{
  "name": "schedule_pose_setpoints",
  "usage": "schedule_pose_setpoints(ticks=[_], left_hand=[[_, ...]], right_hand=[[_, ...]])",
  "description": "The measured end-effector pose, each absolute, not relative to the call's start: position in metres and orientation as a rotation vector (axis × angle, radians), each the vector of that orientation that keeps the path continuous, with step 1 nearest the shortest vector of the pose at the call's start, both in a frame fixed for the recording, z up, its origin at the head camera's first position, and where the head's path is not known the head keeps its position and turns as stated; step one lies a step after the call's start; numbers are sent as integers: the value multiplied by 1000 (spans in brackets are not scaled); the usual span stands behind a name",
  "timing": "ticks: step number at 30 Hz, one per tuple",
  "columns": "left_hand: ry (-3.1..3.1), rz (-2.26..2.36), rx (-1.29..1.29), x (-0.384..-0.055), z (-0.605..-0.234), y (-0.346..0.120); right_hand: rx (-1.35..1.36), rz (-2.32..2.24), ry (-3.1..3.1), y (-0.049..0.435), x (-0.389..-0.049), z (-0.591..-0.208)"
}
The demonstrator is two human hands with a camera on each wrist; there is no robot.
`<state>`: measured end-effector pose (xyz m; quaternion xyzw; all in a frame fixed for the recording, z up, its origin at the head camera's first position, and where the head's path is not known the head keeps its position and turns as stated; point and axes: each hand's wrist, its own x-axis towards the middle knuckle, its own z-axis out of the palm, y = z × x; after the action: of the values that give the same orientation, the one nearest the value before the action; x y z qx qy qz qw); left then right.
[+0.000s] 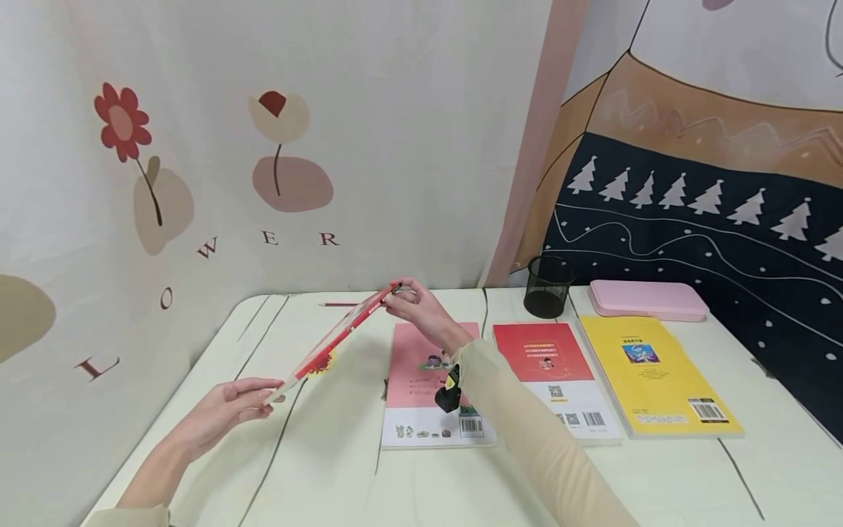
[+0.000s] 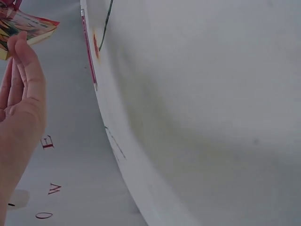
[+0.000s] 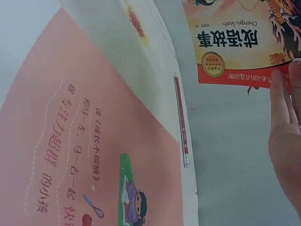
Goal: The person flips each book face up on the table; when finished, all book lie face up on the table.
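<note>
The worktop, pale with dark lines, carries three books lying on its right half. The yellow book is nearest the right edge. The red-and-white book lies close along its left side, and the pink-and-white book lies further left, partly under the reaching right arm. The "Chengyu Gushi" book, with a red band along one edge of its cover, is in the air over the worktop's left half, tilted, its low end toward the left edge and its high end toward the far edge. The pink case lies at the far right corner. The left hand has its grip pinching the raised book's low end; the right hand has its grip pinching the high end. The black mesh cup stands upright at the far edge, just beside the case. The red pencil lies along the far edge.
</note>
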<state>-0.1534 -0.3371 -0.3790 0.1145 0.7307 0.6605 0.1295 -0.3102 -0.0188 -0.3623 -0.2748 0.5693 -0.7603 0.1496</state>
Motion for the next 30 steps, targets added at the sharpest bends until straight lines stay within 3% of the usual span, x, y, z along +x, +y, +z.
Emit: schedule_pose_setpoints(ticks=[10, 17, 30], left_hand=[[2430, 1660, 463, -147, -372, -327], [2739, 1471, 301, -146, -370, -310], [3066, 1361, 340, -144, -371, -309]], right_hand=[[-738, -2294, 1574, -19, -314, -364], [-655, -2293, 1606, -21, -314, -361], [-575, -2257, 1727, -22, -311, -363]])
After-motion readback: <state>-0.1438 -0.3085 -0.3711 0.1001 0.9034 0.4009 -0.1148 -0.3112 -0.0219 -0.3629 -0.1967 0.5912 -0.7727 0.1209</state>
